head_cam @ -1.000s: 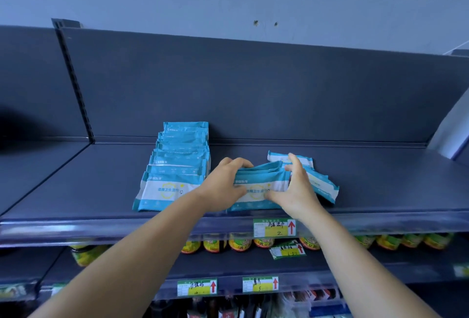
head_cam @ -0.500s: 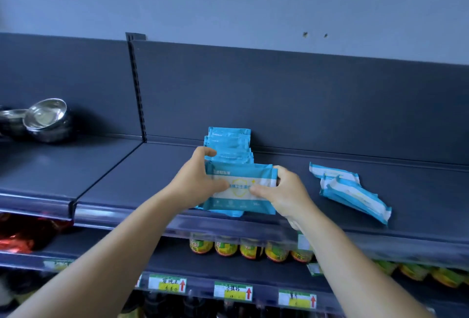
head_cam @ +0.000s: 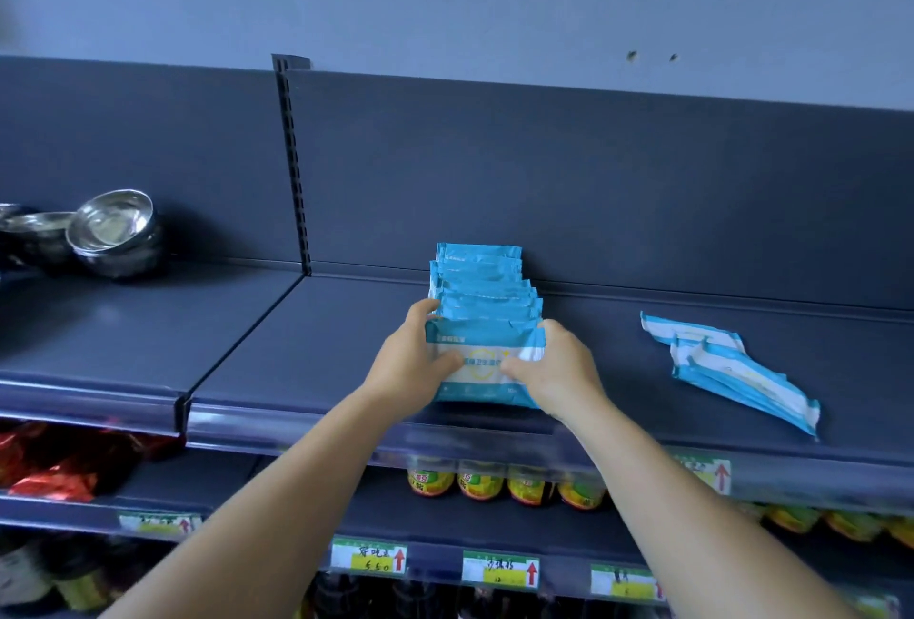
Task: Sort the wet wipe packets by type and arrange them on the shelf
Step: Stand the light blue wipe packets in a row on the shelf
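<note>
We read first the writing. The front wet wipe packet is blue w/ a white band and a yellow ring, and has a line of Chinese characters across the middle; we cannot read them surely, because both thumbs cover part of it. At 6 o'clock from this packet, on the lower shelf edges, are green-and-white price tags w/ red arrows; one has handwritten "5.50", the other handwriting is too blurred. The jars w/ yellow-green labels under the shelf have text too small for us.

We hold the front packet w/ both hands. Our left hand grips its left edge, fingers curled over the top corner, thumb pressed on the front. Our right hand grips the right edge in the same way, thumb on the white band. The packet stands nearly upright near the front of the dark shelf, just in front of a row of same packets that goes back toward 12 o'clock, to the back panel.

At 3 o'clock from our hands, well apart, a small pile of loose packets lies flat on the same shelf, approx. three, overlapping. At 9 o'clock, far on the next shelf section, are stacked steel bowls. At 7 o'clock, lower, are red foil packs.
</note>
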`<state>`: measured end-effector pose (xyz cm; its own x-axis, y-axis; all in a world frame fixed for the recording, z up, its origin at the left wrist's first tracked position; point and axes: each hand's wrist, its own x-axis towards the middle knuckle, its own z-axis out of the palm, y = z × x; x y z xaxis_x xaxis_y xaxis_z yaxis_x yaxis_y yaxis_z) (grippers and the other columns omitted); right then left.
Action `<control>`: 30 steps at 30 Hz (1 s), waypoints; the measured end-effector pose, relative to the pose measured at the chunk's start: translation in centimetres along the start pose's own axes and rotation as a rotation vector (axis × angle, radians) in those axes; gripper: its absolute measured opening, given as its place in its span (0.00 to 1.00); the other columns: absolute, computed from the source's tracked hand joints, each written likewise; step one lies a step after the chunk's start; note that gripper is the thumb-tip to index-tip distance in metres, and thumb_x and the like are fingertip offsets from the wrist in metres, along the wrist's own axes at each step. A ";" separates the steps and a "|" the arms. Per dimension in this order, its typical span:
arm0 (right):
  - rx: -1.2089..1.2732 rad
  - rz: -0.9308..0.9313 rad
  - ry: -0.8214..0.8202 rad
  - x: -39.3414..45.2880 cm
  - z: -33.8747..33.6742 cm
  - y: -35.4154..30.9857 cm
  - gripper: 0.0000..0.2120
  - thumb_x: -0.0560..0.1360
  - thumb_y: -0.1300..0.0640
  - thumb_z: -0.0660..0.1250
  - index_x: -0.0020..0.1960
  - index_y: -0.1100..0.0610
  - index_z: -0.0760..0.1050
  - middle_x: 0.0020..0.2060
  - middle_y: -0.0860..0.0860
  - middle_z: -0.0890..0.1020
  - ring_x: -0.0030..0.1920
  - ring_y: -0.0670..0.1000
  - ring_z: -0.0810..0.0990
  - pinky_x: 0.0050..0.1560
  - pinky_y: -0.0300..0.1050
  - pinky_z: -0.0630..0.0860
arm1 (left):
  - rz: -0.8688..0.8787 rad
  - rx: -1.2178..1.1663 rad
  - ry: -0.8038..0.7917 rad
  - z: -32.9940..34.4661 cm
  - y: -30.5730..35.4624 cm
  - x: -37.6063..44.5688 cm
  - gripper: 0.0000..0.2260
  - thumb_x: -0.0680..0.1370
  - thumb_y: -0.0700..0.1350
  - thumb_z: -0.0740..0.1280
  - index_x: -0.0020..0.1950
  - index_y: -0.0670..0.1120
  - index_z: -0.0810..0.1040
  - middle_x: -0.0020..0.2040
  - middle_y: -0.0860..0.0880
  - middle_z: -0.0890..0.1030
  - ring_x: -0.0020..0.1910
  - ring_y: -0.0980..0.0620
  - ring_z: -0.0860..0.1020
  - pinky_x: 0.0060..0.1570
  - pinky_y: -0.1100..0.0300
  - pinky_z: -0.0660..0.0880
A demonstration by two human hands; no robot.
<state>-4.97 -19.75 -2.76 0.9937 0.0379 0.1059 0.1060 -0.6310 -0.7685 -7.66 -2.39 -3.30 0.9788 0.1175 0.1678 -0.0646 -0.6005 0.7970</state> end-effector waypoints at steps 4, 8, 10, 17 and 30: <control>-0.053 0.004 0.058 -0.1 0.6 0.7 0.18 0.73 0.53 0.70 0.60 0.52 0.68 0.56 0.49 0.75 0.46 0.49 0.73 0.41 0.43 0.68 | 0.061 0.042 -0.061 0.8 -0.4 0.5 0.36 0.77 0.45 0.68 0.78 0.50 0.49 0.75 0.52 0.59 0.58 0.58 0.70 0.55 0.67 0.65; -0.046 0.033 0.003 -0.6 0.3 1.0 0.33 0.71 0.55 0.72 0.72 0.50 0.60 0.66 0.49 0.69 0.56 0.50 0.72 0.49 0.41 0.67 | 0.040 0.050 -0.225 0.4 -1.7 0.7 0.47 0.74 0.45 0.72 0.77 0.58 0.39 0.72 0.52 0.65 0.63 0.49 0.73 0.59 0.55 0.73; 0.006 0.051 -0.059 -0.9 0.2 1.2 0.37 0.70 0.56 0.73 0.72 0.47 0.57 0.63 0.46 0.72 0.55 0.49 0.74 0.46 0.41 0.69 | 0.060 0.059 -0.243 0.2 -1.8 0.9 0.48 0.73 0.46 0.73 0.76 0.58 0.37 0.74 0.53 0.64 0.66 0.50 0.71 0.62 0.54 0.71; 0.066 0.030 -0.117 -1.0 0.2 1.3 0.38 0.67 0.56 0.76 0.69 0.41 0.57 0.54 0.39 0.76 0.51 0.44 0.76 0.48 0.44 0.77 | 0.091 0.181 -0.287 0.3 -1.7 0.8 0.53 0.70 0.51 0.75 0.77 0.54 0.35 0.77 0.55 0.38 0.76 0.52 0.54 0.65 0.60 0.63; 0.323 0.191 -0.240 3.9 -0.7 0.8 0.47 0.73 0.34 0.63 0.77 0.46 0.35 0.77 0.44 0.50 0.76 0.49 0.54 0.74 0.51 0.52 | 0.047 0.101 -0.271 0.9 -1.9 0.6 0.51 0.70 0.47 0.74 0.77 0.55 0.36 0.77 0.56 0.46 0.69 0.52 0.64 0.55 0.61 0.71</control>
<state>-1.09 -20.61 -2.52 0.9732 0.1465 -0.1773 -0.1120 -0.3715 -0.9216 -6.83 -1.88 -5.23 0.9923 -0.1196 0.0315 -0.1047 -0.6773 0.7282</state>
